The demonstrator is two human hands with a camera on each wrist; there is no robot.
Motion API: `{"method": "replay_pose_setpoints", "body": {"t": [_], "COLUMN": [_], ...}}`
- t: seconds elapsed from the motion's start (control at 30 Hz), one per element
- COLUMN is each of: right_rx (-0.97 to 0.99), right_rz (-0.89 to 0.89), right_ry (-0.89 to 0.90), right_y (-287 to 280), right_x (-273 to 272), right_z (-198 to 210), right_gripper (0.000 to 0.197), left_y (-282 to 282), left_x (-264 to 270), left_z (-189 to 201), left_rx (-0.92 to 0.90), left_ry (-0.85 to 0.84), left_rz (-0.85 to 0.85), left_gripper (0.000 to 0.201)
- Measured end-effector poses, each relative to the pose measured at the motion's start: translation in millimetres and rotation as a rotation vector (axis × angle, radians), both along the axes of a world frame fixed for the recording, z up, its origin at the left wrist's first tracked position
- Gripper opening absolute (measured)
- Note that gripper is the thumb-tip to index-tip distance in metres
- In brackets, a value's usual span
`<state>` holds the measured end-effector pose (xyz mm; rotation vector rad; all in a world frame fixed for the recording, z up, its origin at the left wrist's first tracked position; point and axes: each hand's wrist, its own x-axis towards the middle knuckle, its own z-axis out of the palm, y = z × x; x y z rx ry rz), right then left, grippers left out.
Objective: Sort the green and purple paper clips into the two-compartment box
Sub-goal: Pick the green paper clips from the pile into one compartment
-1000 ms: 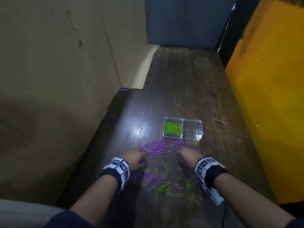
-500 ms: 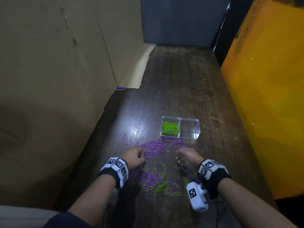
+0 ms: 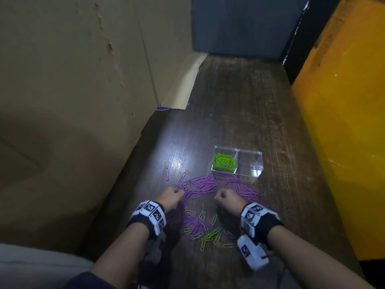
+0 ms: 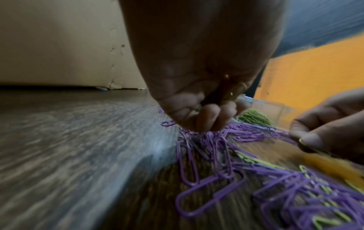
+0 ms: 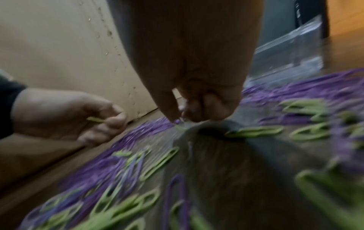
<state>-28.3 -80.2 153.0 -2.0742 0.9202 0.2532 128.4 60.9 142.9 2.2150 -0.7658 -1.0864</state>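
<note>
The clear two-compartment box [image 3: 258,174] stands ahead of my hands; its left half holds green paper clips [image 3: 224,162] and its right half shows nothing. Purple paper clips [image 3: 203,184] lie heaped just before it, and mixed green and purple clips [image 3: 201,226] lie between my wrists. My left hand [image 3: 173,196] [image 4: 212,118] is curled at the purple heap's left edge, and the right wrist view shows it pinching a green clip [image 5: 96,119]. My right hand [image 3: 226,198] [image 5: 183,115] is also curled, fingertips pinched just above the table, with blurred yellow-green clips beneath it in the left wrist view.
A cardboard wall [image 3: 73,90] runs along the left side of the dark wooden table [image 3: 239,101]. An orange panel [image 3: 343,132] stands along the right, and a dark blue panel [image 3: 239,24] closes the far end. A few stray purple clips [image 3: 167,174] lie left of the heap.
My right hand has lifted off the table and curled up, its wrist rising. The left hand has closed and edged slightly forward at the purple heap.
</note>
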Motion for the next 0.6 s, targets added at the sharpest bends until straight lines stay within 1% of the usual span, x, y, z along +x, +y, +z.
{"method": "replay_pose_setpoints", "body": {"t": [0.1,0.17,0.2,0.27,0.3,0.33,0.37,0.4,0.43,0.5,0.53,0.6], "right_rx": [0.228,0.339,0.393,0.481,0.465,0.387,0.284,0.184,0.105,-0.069,-0.166,-0.245], "right_rz": [-0.245,-0.391,-0.425,-0.407,-0.329,-0.209,-0.067,0.077,0.204,0.429,0.508,0.557], "right_ry": [-0.183,-0.252,-0.260,-0.233,-0.202,-0.166,-0.133,-0.113,-0.080,0.020,0.059,0.114], "right_y": [-11.0,-13.2,-12.2,-7.1,-2.8,1.3,4.6,7.1,8.5,9.3,8.7,6.1], "right_x": [-8.6,-9.1,-9.0,-7.4,-7.0,-7.3,-7.6,-8.5,-9.8,-13.9,-16.2,-19.3], "right_z": [8.6,11.4,12.7,11.5,9.4,6.2,2.4,-1.0,-4.2,-6.6,-6.8,-4.1], "right_gripper": [0.035,0.030,0.029,0.028,0.028,0.027,0.026,0.025,0.021,0.008,0.014,0.018], "left_y": [0.7,-0.5,-0.7,-2.2,-2.5,-2.5,-2.3,-1.9,-2.0,-1.0,-0.2,3.2], "left_x": [0.8,0.1,-0.5,-3.2,-4.2,-5.3,-6.4,-6.1,-5.2,-2.0,-0.2,5.4], "left_z": [2.9,5.7,7.2,10.0,11.0,13.4,14.8,15.5,16.1,14.4,14.1,13.8], "left_rx": [-0.014,-0.025,-0.036,-0.070,-0.054,-0.001,0.062,0.118,0.149,0.175,0.184,0.204], "left_ry": [0.062,0.082,0.081,0.053,0.019,-0.054,-0.164,-0.276,-0.354,-0.443,-0.470,-0.502], "left_rz": [0.049,0.004,-0.045,-0.148,-0.205,-0.281,-0.360,-0.427,-0.462,-0.483,-0.479,-0.450], "left_gripper": [0.046,0.044,0.040,0.027,0.018,0.007,0.007,0.015,0.018,0.017,0.016,0.016]}}
